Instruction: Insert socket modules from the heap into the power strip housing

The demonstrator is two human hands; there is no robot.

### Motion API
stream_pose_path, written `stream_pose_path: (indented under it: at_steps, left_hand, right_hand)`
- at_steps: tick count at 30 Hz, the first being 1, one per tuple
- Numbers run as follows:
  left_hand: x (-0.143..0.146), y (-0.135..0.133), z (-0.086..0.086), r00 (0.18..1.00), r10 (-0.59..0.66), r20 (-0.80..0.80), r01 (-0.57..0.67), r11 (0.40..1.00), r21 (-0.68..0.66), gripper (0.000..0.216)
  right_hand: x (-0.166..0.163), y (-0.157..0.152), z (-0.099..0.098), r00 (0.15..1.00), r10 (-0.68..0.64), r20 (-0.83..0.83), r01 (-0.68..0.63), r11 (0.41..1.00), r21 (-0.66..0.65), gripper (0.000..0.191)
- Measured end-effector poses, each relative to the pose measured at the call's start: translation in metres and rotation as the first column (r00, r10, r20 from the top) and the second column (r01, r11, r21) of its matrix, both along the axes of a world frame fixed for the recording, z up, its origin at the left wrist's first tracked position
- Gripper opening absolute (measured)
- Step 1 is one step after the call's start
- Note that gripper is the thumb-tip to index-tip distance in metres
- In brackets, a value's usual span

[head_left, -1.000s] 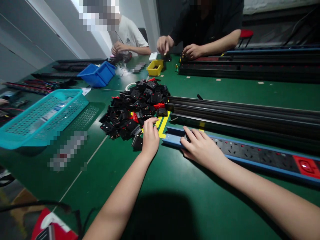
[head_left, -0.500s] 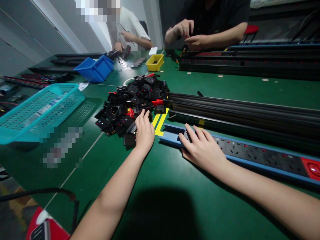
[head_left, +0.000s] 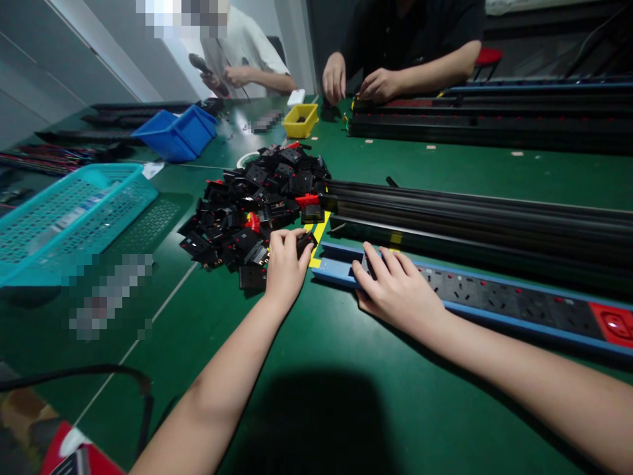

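A heap of small black socket modules (head_left: 257, 198), a few with red parts, lies on the green table (head_left: 306, 356). My left hand (head_left: 285, 264) sits at the heap's near right edge, fingers pinched on one black socket module (head_left: 305, 241). My right hand (head_left: 398, 290) rests with spread fingers on the left end of a long blue-edged power strip (head_left: 494, 300), which carries a row of black sockets and a red switch (head_left: 616, 323) at the far right.
Long black rails (head_left: 469, 218) lie behind the power strip. A teal mesh basket (head_left: 64, 218) stands at left, blue bins (head_left: 178, 132) and a yellow bin (head_left: 301, 120) farther back. Two other people work at the far side, with more black strips (head_left: 494, 122) before one.
My left hand reached into the heap, then drew back slightly right with a black module pinched in its fingers. My right hand stayed on the strip. The people opposite moved their hands.
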State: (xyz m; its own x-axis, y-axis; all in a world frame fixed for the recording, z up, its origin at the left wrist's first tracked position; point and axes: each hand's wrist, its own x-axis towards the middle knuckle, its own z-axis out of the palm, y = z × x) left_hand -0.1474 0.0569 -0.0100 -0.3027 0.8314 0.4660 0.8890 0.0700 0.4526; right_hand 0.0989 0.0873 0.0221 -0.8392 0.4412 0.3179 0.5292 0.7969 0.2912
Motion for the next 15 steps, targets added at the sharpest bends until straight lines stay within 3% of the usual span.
stream_pose_path:
  at_steps: [9, 15]
  left_hand:
    - [-0.0024, 0.0030, 0.0051, 0.982, -0.117, 0.145, 0.123, 0.992, -0.029, 0.033]
    - [-0.0052, 0.0011, 0.0049, 0.943, -0.045, 0.329, 0.032, 0.998, 0.045, 0.037]
  right_hand:
    - [0.0015, 0.0010, -0.0019, 1.000, 0.017, 0.005, -0.017, 1.000, -0.001, 0.041]
    - [0.0013, 0.0006, -0.0008, 1.000, 0.023, -0.001, -0.023, 1.000, 0.006, 0.041]
